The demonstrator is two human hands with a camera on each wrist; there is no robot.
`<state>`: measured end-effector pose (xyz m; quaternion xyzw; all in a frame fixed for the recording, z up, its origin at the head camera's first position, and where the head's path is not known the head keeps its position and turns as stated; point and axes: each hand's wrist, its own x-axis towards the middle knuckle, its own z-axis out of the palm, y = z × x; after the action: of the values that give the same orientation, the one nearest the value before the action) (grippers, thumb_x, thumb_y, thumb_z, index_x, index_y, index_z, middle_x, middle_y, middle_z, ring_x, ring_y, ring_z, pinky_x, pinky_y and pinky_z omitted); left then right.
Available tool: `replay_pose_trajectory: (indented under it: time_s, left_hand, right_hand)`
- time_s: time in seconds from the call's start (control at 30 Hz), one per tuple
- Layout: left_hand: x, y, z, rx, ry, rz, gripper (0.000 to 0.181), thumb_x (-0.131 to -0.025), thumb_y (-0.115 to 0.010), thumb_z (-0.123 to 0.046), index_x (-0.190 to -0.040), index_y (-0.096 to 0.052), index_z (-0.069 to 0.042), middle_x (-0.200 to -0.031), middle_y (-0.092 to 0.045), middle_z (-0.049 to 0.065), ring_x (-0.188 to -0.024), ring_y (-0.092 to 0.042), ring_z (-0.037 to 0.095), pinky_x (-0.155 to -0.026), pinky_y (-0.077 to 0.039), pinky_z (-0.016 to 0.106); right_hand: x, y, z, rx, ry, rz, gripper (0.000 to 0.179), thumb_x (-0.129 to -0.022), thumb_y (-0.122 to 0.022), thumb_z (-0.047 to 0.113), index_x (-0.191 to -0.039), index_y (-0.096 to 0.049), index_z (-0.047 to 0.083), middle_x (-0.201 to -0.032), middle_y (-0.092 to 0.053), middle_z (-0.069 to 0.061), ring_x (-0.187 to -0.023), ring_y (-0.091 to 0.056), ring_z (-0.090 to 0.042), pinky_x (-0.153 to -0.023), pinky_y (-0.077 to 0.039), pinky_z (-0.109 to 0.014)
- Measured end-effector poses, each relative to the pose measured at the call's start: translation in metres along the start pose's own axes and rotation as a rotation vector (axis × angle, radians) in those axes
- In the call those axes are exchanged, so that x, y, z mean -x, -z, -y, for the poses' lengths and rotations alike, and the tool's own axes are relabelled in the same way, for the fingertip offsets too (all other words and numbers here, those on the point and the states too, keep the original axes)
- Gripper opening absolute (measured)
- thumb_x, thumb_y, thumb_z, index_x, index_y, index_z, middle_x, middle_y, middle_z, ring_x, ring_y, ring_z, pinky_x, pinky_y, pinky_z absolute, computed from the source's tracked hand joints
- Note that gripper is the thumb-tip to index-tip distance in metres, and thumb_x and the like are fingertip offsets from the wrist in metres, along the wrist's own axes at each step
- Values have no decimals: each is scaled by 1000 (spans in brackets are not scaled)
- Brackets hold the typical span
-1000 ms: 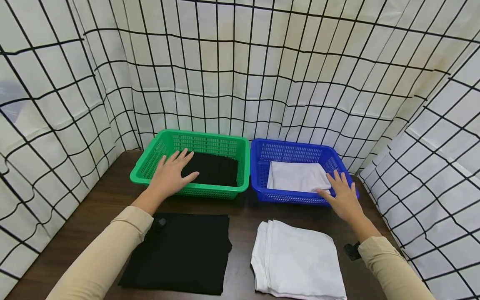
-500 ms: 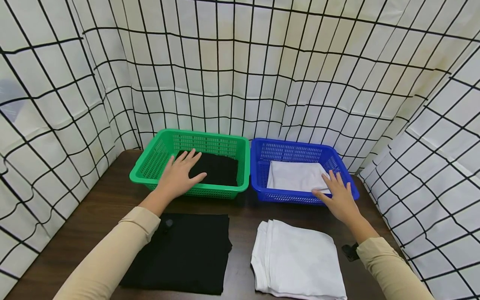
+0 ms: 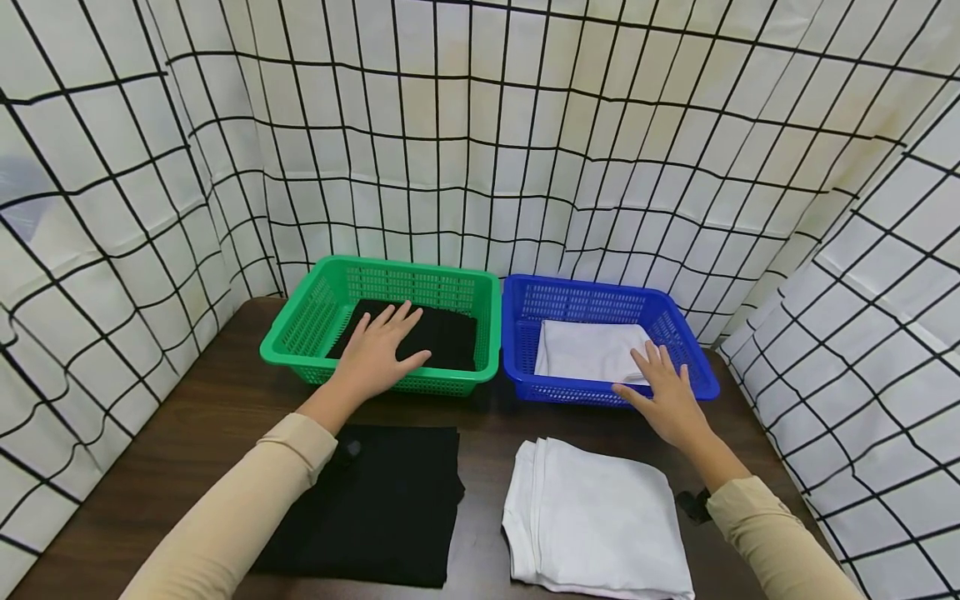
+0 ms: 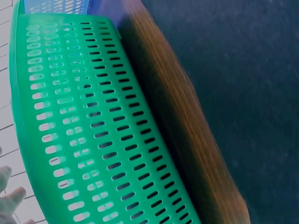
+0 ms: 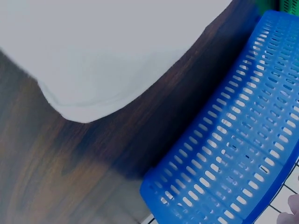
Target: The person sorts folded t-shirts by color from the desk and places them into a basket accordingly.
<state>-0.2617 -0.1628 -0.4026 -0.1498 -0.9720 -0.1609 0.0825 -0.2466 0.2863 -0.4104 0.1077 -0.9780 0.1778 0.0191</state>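
Observation:
My left hand [image 3: 372, 352] is held with spread fingers over the front of the green basket [image 3: 491, 329], in which folded black cloth [image 3: 450, 337] lies. Over the front right part of the blue basket [image 3: 517, 333], my right hand [image 3: 667, 398] is spread too, above folded white cloth [image 3: 585, 346]. Neither hand holds anything. Nearer to me lie a folded black garment [image 3: 382, 508], partly under my left forearm, and a folded white garment [image 3: 600, 521] left of my right forearm. In the wrist views only fingertips [image 4: 11, 199] show at the edge.
The baskets stand side by side at the back of a dark brown wooden table [image 3: 480, 454]. White curtain with a black grid [image 3: 465, 150] surrounds the table at the back and both sides. A small black device [image 3: 693, 505] is at the right wrist.
My left hand has drifted right over the green basket. My right hand has shifted slightly left over the blue basket. The baskets and cloths have stayed in place.

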Motion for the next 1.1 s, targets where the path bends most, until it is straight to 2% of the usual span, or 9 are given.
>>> replay_pose_trajectory:
  time_s: [0.43,0.73,1.1]
  left_hand:
    - [0,-8,-16,16,-13,28,76,-98,-55,-52,-159,-26,-17,-167,-20,9,-154,-18,34,-125,-4,59]
    - [0,-14,-23,20,-41,15,75,-98,-54,-53,-159,-27,-17,-166,-22,8,-154,-19,33,-125,-6,59]
    - [1,-20,-34,19,-66,28,75,-97,-56,-53,-158,-28,-19,-166,-24,7,-154,-20,31,-125,-9,57]
  right_hand:
    - [3,-5,11,-24,30,-5,84,-97,-56,54,-159,-22,9,-167,-6,-21,-154,4,-42,-119,3,-69]
    - [6,-5,20,-47,51,6,83,-97,-54,55,-159,-23,10,-166,-8,-21,-154,2,-42,-120,6,-67]
    - [11,-10,23,-65,62,11,83,-96,-55,56,-159,-25,10,-167,-10,-20,-154,1,-42,-121,8,-65]
